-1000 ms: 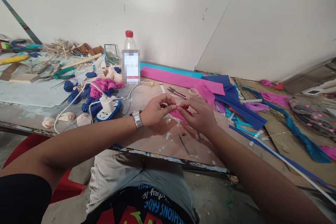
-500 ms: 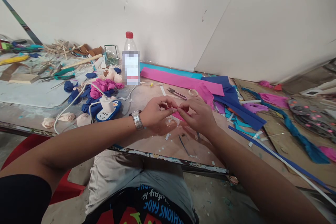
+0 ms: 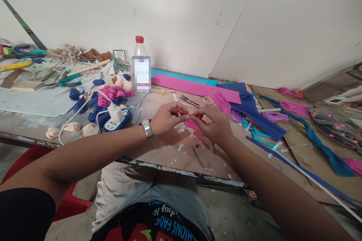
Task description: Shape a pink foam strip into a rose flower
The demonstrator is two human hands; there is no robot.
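Between my two hands is a pink crepe paper strip (image 3: 193, 124), its upper edge pinched at the fingertips and the rest hanging below. My left hand (image 3: 171, 119), with a metal watch on the wrist, closes thumb and forefinger on it. Facing it, my right hand (image 3: 214, 122) pinches the same edge, the fingertips of both nearly touching. The fingers cover much of the paper. Just beyond lie a pair of scissors (image 3: 190, 101) and a roll of tape (image 3: 207, 100) on the table (image 3: 161, 154).
Left of my hands stand a blue power strip (image 3: 118, 121) with a white cable and several crumpled paper flowers (image 3: 109, 95). A red-capped bottle (image 3: 140, 49) rises behind. Folded pink paper (image 3: 195, 87) and blue paper (image 3: 263, 118) lie back and right. A white rod (image 3: 313, 181) lies at right.
My fingertips have shifted slightly on the pink paper, and a little more of it shows between them. Both hands stay in nearly the same place.
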